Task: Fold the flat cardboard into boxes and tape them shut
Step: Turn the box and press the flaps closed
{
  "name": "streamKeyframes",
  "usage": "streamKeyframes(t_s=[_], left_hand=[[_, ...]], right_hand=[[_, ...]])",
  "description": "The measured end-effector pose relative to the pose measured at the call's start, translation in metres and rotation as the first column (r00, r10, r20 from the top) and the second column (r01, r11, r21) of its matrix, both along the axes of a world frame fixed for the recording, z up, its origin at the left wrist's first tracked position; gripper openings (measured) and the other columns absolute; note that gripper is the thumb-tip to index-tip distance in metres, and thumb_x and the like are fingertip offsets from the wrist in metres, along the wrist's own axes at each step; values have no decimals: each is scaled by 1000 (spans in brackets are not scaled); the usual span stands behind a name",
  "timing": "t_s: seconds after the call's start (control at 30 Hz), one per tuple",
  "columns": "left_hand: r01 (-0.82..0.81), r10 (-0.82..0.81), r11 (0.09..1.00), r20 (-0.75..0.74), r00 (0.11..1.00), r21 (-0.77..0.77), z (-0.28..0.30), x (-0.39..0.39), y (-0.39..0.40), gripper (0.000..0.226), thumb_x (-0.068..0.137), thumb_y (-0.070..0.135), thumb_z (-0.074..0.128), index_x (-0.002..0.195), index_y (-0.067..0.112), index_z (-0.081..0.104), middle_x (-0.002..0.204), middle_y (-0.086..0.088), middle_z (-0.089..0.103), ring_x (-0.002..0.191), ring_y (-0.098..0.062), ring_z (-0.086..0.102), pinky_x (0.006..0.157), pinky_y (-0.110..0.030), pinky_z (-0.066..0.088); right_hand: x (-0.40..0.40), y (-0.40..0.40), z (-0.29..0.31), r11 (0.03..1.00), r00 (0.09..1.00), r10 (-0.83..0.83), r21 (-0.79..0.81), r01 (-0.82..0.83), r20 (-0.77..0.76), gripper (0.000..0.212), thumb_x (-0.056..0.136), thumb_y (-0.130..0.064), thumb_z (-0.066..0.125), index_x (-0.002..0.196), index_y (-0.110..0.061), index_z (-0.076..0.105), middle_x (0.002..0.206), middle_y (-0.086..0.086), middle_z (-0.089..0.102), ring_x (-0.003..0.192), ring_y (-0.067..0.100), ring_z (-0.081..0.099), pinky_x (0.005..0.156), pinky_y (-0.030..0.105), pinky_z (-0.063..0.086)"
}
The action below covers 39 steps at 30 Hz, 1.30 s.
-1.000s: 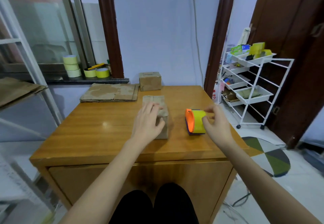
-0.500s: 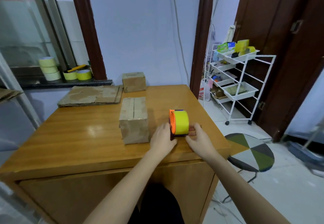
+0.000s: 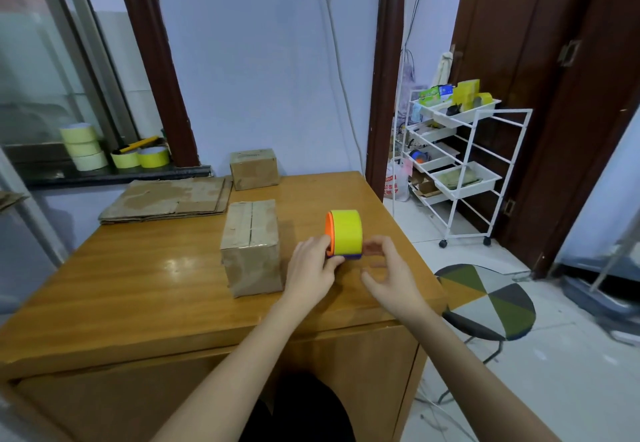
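Hands both off folded box (image 3: 252, 246) now and gathered at tape dispenser (image 3: 344, 233); a second ago I saw left hand (image 3: 311, 268) resting on box top; I read this as folding done, taping stage starting. Box sits on surface (image 3: 138, 275), top seam untaped, just left of dispenser. Left hand grips dispenser's orange side, thumb curled at base; right hand (image 3: 388, 268) half-curled just beside it, fingertips near tape edge, probably hunting loose end; cannot tell if it pinches tape. Flat cardboard stack (image 3: 166, 199) waits at back.
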State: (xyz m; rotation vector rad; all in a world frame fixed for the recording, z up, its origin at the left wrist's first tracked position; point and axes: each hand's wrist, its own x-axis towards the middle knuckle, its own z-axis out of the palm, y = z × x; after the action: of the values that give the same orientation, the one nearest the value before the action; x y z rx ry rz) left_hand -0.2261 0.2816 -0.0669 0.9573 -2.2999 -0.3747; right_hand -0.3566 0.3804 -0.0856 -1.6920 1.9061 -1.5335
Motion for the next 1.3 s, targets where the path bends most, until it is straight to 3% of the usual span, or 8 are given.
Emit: streamKeyframes(t_s=[0.2, 0.4, 0.5, 0.63, 0.87, 1.1, 1.2, 1.3], left_hand=[[277, -179, 915, -318, 931, 294, 58, 11, -4, 8, 94, 15, 57, 101, 18, 60, 102, 2, 64, 101, -16, 56, 86, -27, 47], [456, -286, 834, -464, 838, 310, 93, 28, -4, 15, 96, 7, 52, 105, 11, 64, 95, 4, 67, 87, -2, 63, 74, -15, 51], [445, -236, 842, -533, 812, 305, 104, 33, -1, 15, 96, 7, 53, 100, 8, 67, 86, 8, 67, 74, 8, 63, 71, -12, 49], [412, -98, 826, -622, 777, 385, 114, 34, 6, 13, 94, 15, 57, 91, 12, 70, 82, 3, 70, 73, -2, 64, 71, -17, 52], [371, 90, 763, -655, 750, 529, 126, 34, 10, 21, 92, 21, 62, 100, 4, 71, 90, -4, 71, 75, -6, 64, 66, -17, 52], [293, 111, 779, -582, 806, 554, 132, 53, 8, 25, 100, 29, 46, 113, 11, 58, 97, 1, 68, 92, -11, 62, 86, -26, 46], [214, 148, 797, -525, 838, 565, 120, 74, 3, 25, 100, 28, 46, 117, 13, 58, 106, 0, 66, 99, -12, 62, 86, -27, 48], [194, 210, 762, -519, 828, 618, 102, 87, 7, 17, 99, 23, 48, 108, 14, 60, 104, -2, 65, 92, -12, 62, 75, -23, 50]], right_hand=[[4, 4, 26, 986, 978, 57, -141, -86, -199, 58, 84, -13, 69, 127, -38, 40, 124, -31, 47, 116, -4, 50, 97, 17, 43], [20, 4, 53, 970, 959, 150, -151, -190, -241, 52, 91, -23, 61, 129, -48, 37, 127, -29, 45, 115, -6, 50, 82, 17, 52], [27, 1, 61, 959, 924, 172, -158, -237, -342, 46, 91, -36, 58, 133, -40, 40, 128, -12, 54, 111, 0, 53, 81, 22, 52], [33, -2, 69, 955, 844, 160, -137, -265, -512, 55, 86, -47, 57, 135, -34, 35, 122, 0, 61, 103, 9, 58, 81, 23, 50], [36, -10, 77, 942, 857, 157, -187, -280, -491, 52, 83, -45, 62, 129, -26, 47, 112, -1, 67, 95, 4, 59, 78, 11, 46], [50, -11, 66, 923, 987, 87, -362, -131, -135, 40, 76, -43, 66, 113, -35, 52, 108, -22, 57, 97, -7, 58, 72, 8, 46], [56, -14, 69, 891, 975, 98, -453, 3, 200, 41, 72, -39, 68, 108, -40, 47, 101, -5, 61, 87, 3, 61, 69, 14, 47], [61, -21, 72, 852, 926, 108, -514, 102, 362, 38, 76, -30, 70, 106, -39, 48, 102, 21, 58, 84, 15, 60, 68, 19, 48]])
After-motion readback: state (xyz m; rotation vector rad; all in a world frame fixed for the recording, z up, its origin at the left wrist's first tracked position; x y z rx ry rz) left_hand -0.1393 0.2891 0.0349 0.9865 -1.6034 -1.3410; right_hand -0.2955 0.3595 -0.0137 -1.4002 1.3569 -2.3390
